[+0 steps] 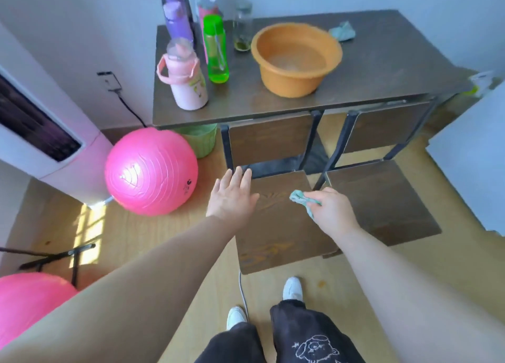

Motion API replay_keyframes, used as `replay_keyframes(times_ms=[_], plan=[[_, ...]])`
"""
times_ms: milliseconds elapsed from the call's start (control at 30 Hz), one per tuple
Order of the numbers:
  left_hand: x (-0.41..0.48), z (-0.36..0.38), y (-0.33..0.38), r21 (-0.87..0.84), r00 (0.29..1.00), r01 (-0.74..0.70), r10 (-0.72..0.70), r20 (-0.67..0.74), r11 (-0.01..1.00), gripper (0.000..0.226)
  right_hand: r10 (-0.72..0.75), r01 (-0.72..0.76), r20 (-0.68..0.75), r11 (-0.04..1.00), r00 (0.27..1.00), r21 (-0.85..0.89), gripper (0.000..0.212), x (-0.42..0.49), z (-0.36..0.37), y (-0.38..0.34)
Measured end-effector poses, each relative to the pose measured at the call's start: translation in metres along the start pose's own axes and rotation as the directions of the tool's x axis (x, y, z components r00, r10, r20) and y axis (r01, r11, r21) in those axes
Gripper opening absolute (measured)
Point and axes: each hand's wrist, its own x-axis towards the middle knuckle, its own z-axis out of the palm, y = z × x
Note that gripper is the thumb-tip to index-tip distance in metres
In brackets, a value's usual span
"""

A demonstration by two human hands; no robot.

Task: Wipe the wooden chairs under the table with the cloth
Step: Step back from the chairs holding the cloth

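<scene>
Two dark wooden chairs with black metal frames stand in front of the table (382, 70), their backs at its edge. The left chair's seat (276, 231) lies between my hands; the right chair's seat (382, 198) is beside it. My right hand (330, 212) grips a crumpled green cloth (302, 200) over the right part of the left seat. My left hand (232, 195), fingers straight, lies flat at the seat's back left corner.
An orange basin (296, 59), several bottles and a second green cloth (343, 30) sit on the table. A pink exercise ball (150, 171) and a green bin (202, 141) are at left, another pink ball (30, 302) at the lower left. A white cable (243, 294) runs by my feet.
</scene>
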Motion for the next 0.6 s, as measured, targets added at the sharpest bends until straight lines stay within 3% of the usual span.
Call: replay_keyframes(times_ms=[300, 600], plan=[[0.037, -0.093, 0.14, 0.1, 0.98, -0.125, 0.138, -0.143, 0.987, 0.062, 0.049, -0.072, -0.152, 0.986, 0.987, -0.152, 0.034, 0.012, -0.16, 0.022], [0.074, -0.108, 0.309, 0.069, 0.96, -0.101, 0.116, -0.253, 0.992, 0.06, 0.017, -0.061, -0.242, 0.982, 0.97, -0.178, 0.039, 0.053, -0.288, 0.136]])
